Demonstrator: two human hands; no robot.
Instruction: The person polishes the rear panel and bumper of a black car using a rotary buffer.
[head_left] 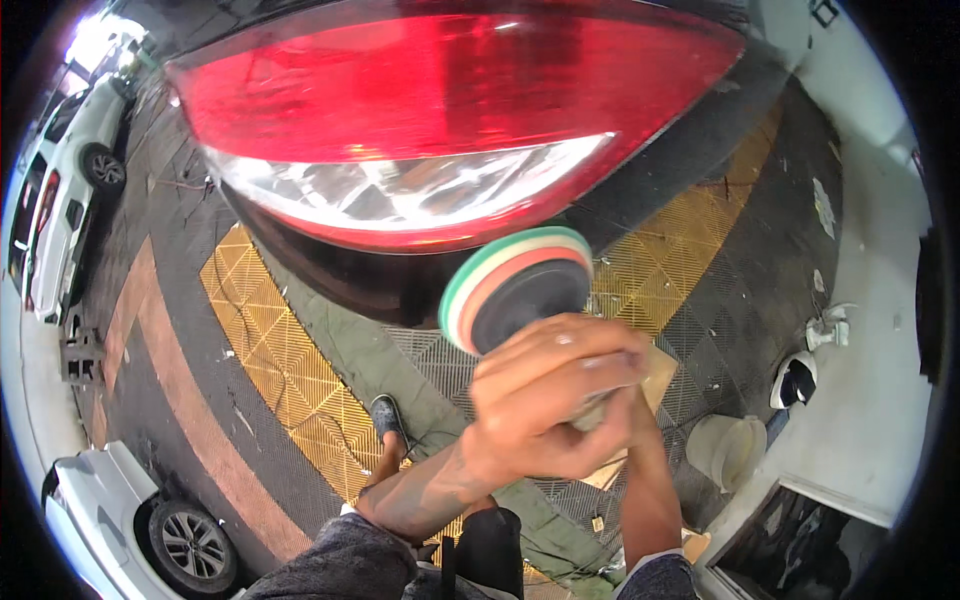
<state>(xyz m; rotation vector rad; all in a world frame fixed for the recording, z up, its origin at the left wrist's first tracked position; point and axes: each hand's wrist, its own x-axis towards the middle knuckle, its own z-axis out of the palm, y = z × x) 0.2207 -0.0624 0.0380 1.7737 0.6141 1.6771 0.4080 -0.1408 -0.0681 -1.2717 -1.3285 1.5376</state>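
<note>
A polisher shows mainly by its round foam pad (466, 285), layered green, white and orange, and its black backing plate (530, 300). My left hand (550, 400) is closed around the polisher's head, just below the plate, and hides most of the body. Behind it, my right forearm (650, 490) comes up from the lower right; the right hand's fingers are hidden. The pad's upper edge overlaps the lower rim of a large red and clear tail light (420, 100), against the dark bumper (340, 275). Whether they touch I cannot tell.
Black, yellow and reddish grid tiles (290, 370) cover the floor, with a green cloth (350, 345) under the car. A whitish bucket (722, 450) and a shoe (795, 380) stand by the right wall. White vehicles (75, 170) are at far left; a silver car (110, 500) is nearer.
</note>
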